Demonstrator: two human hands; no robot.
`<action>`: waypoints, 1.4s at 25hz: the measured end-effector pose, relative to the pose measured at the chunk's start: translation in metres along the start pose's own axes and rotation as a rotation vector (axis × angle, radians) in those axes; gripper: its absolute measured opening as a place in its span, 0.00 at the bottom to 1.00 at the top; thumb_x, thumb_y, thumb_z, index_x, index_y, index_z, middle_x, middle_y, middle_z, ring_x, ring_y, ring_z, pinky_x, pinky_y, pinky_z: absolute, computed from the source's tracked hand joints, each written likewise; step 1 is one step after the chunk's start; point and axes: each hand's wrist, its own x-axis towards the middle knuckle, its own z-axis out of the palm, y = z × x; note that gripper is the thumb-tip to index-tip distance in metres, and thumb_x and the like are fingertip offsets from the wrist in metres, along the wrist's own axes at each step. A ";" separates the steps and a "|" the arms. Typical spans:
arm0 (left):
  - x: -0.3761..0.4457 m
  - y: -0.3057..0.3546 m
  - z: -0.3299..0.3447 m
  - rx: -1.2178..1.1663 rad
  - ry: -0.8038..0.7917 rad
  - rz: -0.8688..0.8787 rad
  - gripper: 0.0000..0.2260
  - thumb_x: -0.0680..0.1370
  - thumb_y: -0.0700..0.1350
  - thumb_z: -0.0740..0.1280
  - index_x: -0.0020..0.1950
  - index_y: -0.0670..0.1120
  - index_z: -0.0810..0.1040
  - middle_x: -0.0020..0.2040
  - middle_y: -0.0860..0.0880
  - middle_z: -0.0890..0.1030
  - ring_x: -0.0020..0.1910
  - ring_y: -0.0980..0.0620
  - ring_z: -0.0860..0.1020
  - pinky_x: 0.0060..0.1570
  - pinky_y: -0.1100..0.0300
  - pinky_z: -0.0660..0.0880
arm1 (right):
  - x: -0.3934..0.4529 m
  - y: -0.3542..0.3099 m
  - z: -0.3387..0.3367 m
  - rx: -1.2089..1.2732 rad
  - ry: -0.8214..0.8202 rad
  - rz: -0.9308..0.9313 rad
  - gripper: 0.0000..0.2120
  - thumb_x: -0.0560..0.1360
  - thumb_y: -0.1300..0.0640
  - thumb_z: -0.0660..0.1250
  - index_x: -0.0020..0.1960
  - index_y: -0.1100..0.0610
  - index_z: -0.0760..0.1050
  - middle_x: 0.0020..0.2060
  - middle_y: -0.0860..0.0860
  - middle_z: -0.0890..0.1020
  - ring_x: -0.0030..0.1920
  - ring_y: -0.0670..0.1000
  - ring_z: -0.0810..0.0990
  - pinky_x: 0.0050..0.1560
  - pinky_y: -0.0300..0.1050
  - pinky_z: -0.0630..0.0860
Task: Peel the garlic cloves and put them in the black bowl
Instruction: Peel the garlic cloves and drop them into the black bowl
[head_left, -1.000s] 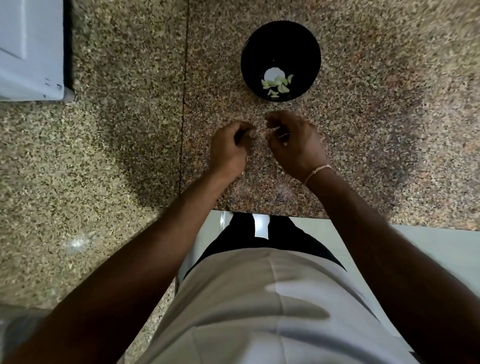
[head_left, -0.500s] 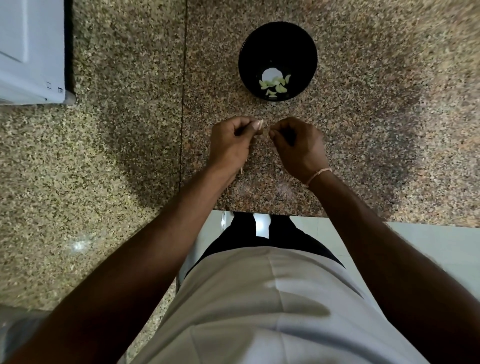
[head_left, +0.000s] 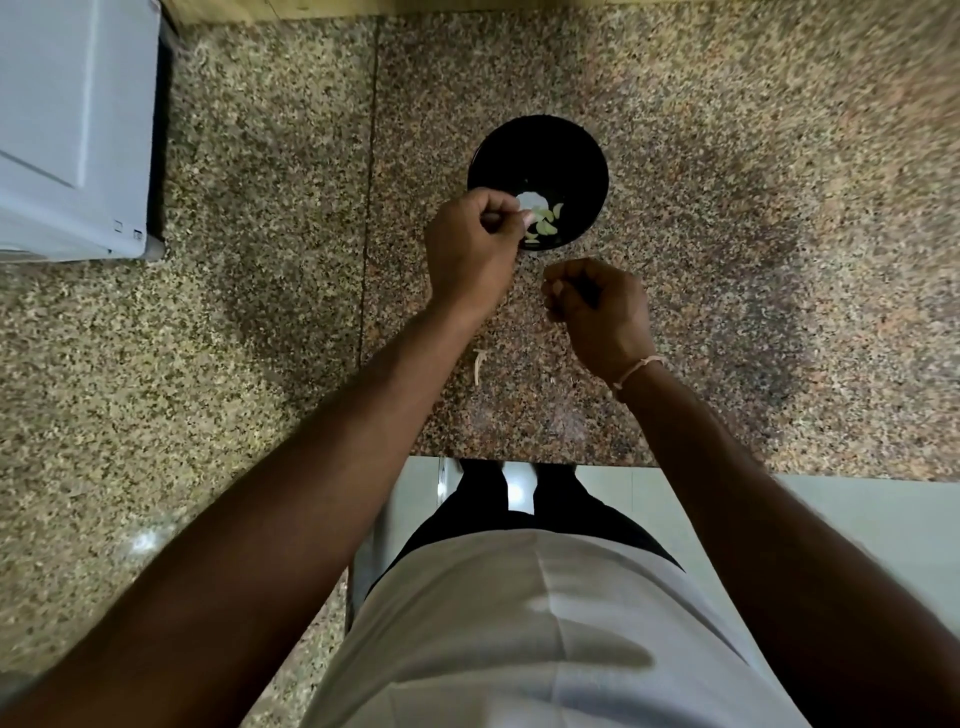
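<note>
The head-worn camera looks steeply down, close above the granite counter (head_left: 260, 338) and the person's torso.

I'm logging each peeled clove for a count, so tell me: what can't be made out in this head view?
- What the left hand pinches over the black bowl: too small, curled fingers cover it.
- Whether the right hand holds peel: hidden inside its curl.
- Number of cloves in the bowl: the left hand overlaps them.
- The white appliance: cut off by the left edge.
</note>
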 end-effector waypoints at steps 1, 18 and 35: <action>0.003 0.000 -0.001 0.012 -0.010 -0.005 0.06 0.76 0.45 0.78 0.51 0.45 0.86 0.42 0.54 0.85 0.42 0.61 0.83 0.42 0.63 0.83 | 0.001 -0.002 -0.001 0.004 0.005 -0.006 0.09 0.80 0.65 0.66 0.52 0.55 0.83 0.42 0.52 0.87 0.42 0.56 0.86 0.46 0.60 0.85; -0.108 -0.081 -0.050 0.305 -0.184 -0.256 0.08 0.74 0.41 0.76 0.52 0.47 0.86 0.47 0.50 0.87 0.45 0.53 0.83 0.49 0.56 0.80 | -0.027 0.019 0.057 -0.563 -0.276 -0.346 0.12 0.76 0.57 0.70 0.59 0.53 0.84 0.49 0.55 0.86 0.47 0.56 0.84 0.48 0.47 0.81; -0.104 -0.085 -0.037 0.268 -0.152 -0.235 0.08 0.77 0.37 0.74 0.54 0.46 0.84 0.47 0.53 0.84 0.45 0.54 0.81 0.39 0.71 0.72 | -0.026 0.024 0.057 -0.401 -0.220 -0.179 0.09 0.73 0.59 0.75 0.53 0.53 0.84 0.45 0.48 0.87 0.46 0.48 0.85 0.51 0.45 0.83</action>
